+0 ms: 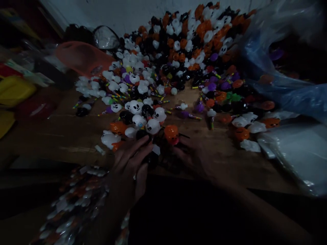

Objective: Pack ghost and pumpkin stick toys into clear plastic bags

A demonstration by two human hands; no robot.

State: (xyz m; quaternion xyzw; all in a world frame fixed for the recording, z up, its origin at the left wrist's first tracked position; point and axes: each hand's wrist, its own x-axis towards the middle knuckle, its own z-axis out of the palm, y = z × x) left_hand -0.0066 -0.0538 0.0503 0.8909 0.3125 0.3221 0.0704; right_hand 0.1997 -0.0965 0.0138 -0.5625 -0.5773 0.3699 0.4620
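Note:
In the dim head view my left hand [134,154] is closed, its fingers bent over a dark thing I cannot make out. A small white tag [156,149] shows beside its fingertips. My right hand [190,154] is closed at the lower right edge of a small orange pumpkin toy [171,133], which has a pink patch at its bottom. Just beyond my hands lie white ghost-faced toys [153,126], black toys [147,110] and another orange toy [118,128] in a cluster. Shadow hides much of what lies between my hands.
A large heap of white, orange and black toys [178,44] rises against the wall on the wooden table [214,153]. Clear plastic bags [296,149] lie at the right, below blue plastic [288,98]. Packed bags of toys [74,204] sit low at the left.

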